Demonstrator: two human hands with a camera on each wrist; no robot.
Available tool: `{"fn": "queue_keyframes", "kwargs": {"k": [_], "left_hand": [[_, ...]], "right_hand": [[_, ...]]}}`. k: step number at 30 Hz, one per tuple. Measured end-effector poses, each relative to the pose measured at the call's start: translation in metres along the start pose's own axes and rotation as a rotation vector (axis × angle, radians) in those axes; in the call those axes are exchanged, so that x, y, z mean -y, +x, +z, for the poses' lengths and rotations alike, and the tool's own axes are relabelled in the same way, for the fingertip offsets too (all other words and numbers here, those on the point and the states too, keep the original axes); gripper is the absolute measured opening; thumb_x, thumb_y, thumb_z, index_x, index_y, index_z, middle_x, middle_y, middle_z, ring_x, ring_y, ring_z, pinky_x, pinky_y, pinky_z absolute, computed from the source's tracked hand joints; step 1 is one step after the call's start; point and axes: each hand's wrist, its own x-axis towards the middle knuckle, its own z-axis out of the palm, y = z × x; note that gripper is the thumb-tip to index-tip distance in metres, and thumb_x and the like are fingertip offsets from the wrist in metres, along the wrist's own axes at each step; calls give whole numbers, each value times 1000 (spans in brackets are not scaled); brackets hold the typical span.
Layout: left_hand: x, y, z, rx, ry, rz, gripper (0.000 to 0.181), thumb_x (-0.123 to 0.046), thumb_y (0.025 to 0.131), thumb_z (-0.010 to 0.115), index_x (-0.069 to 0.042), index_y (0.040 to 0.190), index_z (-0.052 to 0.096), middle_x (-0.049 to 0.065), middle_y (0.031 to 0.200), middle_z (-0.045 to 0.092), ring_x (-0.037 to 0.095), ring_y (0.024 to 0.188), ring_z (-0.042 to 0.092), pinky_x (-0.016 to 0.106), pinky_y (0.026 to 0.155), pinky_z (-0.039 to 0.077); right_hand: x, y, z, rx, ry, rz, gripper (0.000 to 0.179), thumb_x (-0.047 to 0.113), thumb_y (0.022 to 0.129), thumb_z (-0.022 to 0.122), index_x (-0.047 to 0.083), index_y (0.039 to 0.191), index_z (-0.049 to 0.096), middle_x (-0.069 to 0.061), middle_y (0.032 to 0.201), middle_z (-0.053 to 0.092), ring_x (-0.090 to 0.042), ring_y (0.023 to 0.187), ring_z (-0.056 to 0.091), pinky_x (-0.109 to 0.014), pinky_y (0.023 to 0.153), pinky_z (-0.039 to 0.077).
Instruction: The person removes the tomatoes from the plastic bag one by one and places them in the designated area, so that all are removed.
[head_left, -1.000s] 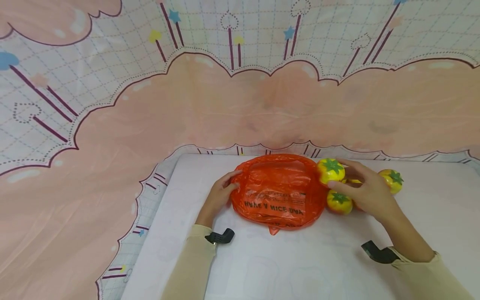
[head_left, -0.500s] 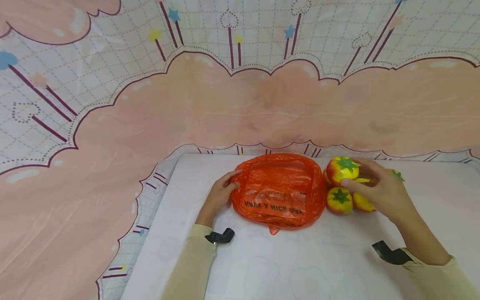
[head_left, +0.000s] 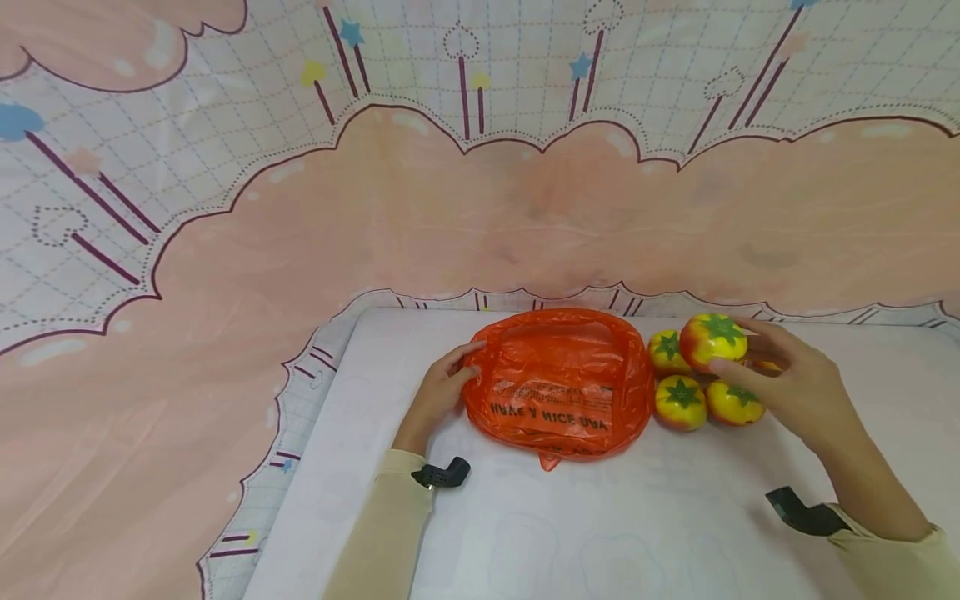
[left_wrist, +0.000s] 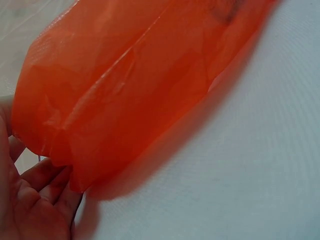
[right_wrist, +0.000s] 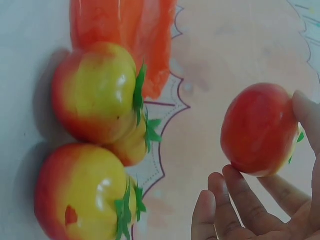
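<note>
My left hand (head_left: 438, 392) holds the left edge of a red plastic bag (head_left: 555, 371) printed HAVE A NICE DAY. In the left wrist view, its fingers (left_wrist: 47, 185) lie at the bag's gathered edge. My right hand (head_left: 798, 383) grips an artificial tomato (head_left: 705, 346), red and yellow with a green leafy top, above several others like it. The right wrist view shows the held tomato's red underside (right_wrist: 260, 130) between thumb and fingertips. Between bag and hand sit a back tomato (head_left: 666, 352), a front-left tomato (head_left: 681, 404) and a front-right tomato (head_left: 733, 404).
Everything rests on a white table (head_left: 585, 525), its far edge close behind the bag. A patterned cloth (head_left: 525, 217) with pink clouds hangs behind and drapes down the left side. Another tomato is partly hidden behind my right hand.
My right hand has moved right with the tomato, away from the bag, uncovering the tomatoes beside the bag. My left hand and the bag have stayed in place.
</note>
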Motion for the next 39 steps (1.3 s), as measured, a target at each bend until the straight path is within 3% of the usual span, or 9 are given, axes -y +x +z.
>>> {"fn": "queue_keyframes", "kwargs": {"k": [17,31,39], "left_hand": [[-2,-2,-1,10,-20,-25,39,-18,102,58,-30,139,63,-1,157,47,24,149,40,47,123,35],[-3,-1,-1,15,-29,-28,39,-18,102,58,-31,139,63,-1,159,45,24,150,39,48,123,34],[-2,-1,0,13,-28,-38,39,-19,102,58,-32,138,63,-2,159,45,24,150,39,47,123,35]], "right_hand": [[-24,-5,-11,-74,-20,35,89,58,94,64,20,163,24,-33,144,51,-56,129,45,-76,93,45],[-54,-7,-14,-145,-53,75,87,52,94,66,9,160,29,-40,142,46,-60,122,47,-70,84,54],[-68,-11,-19,-154,-49,140,87,51,96,64,7,161,25,-43,145,41,-62,123,43,-70,85,52]]}}
